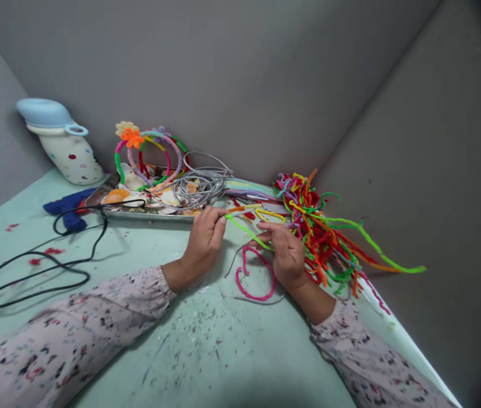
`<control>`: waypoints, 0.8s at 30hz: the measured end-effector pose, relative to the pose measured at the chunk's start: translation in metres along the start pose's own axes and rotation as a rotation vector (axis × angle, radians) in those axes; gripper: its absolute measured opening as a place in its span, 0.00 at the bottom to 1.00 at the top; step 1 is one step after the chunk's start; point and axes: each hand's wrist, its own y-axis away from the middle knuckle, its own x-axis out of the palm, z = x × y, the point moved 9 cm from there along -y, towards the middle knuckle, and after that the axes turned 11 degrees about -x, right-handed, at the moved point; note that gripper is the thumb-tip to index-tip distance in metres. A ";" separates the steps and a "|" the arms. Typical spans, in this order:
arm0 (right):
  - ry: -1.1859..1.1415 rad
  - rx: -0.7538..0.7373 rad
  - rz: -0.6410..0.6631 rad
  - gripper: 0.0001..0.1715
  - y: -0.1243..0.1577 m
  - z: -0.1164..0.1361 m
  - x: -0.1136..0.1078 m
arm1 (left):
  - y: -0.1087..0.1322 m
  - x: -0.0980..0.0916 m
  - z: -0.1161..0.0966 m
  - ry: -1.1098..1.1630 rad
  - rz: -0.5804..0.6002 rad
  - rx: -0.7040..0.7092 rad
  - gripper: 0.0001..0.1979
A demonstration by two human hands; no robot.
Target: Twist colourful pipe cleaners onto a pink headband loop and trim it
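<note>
My left hand [203,241] is closed in a pinch, thumb against fingers, on one end of a bright green pipe cleaner [245,229]. A grey wire-like strand [245,213] also runs out to the right from that pinch. The green length slants down to my right hand [286,256], whose curled fingers hold its other end; the exact grip is partly hidden. Below and between the hands lies a pink pipe cleaner [261,298] bent into a loop with a curled end. Thin grey wire [261,302] curves around it on the table.
A metal tray [155,217] with glue-stained bits carries coiled grey wire [206,187] and wrapped hoops with flowers [132,137]. A blue glue gun [72,209] with black cord, a white bottle [70,156] and a tangled pipe cleaner heap [317,238] surround the table [206,351]. Walls stand behind.
</note>
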 end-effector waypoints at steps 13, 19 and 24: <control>-0.231 0.287 0.056 0.13 -0.005 -0.030 0.016 | 0.007 0.003 -0.011 0.043 0.095 0.079 0.09; -0.007 0.016 0.123 0.26 -0.005 -0.009 0.019 | 0.006 0.009 -0.010 0.012 0.142 0.085 0.09; 0.274 -0.321 0.239 0.21 -0.008 0.027 0.027 | 0.007 0.013 -0.015 -0.007 0.191 0.114 0.09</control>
